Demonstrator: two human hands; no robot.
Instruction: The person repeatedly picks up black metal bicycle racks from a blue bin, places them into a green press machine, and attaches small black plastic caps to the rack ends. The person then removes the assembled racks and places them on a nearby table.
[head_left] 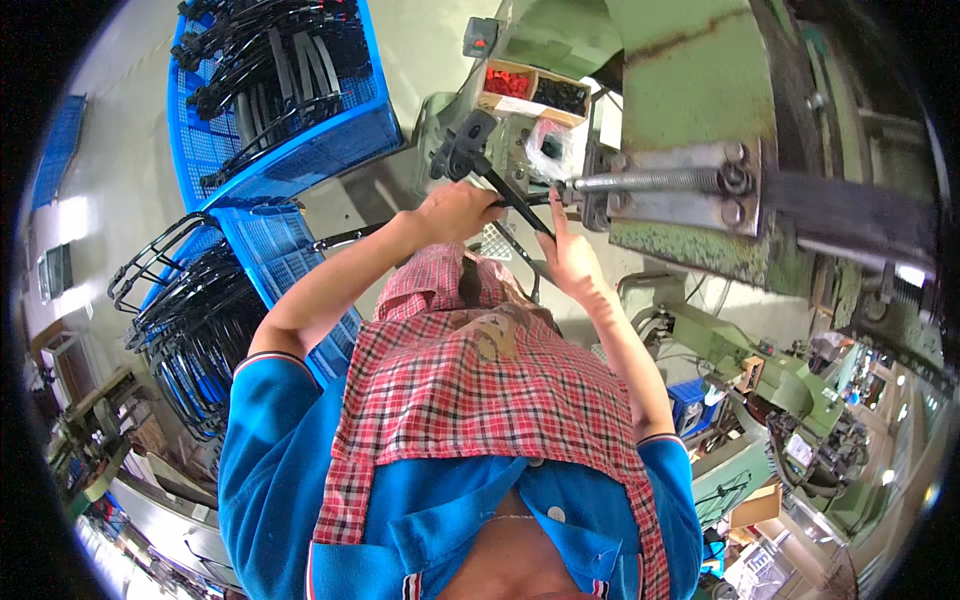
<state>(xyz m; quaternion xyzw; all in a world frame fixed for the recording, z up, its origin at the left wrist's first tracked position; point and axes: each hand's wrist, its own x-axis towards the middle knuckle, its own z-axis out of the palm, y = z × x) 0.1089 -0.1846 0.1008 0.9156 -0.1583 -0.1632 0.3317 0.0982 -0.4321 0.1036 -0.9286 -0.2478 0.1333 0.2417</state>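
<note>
A black tubular metal part with a hinged bracket at its far end slants across in front of my apron. My left hand is closed on its black tubing just below the bracket. Farther right, my right hand has its thumb against the lower tube, with the index finger stretched toward the tip of a machine's threaded rod. The right palm hides part of the tube. Past the fingers lies a clear plastic bag on the machine's table.
A divided box of small red and black pieces stands beyond my hands. The green machine body rises at the right. Blue crates with black parts stand at the left, and bundled black frames lie nearer. Other green machines stand behind right.
</note>
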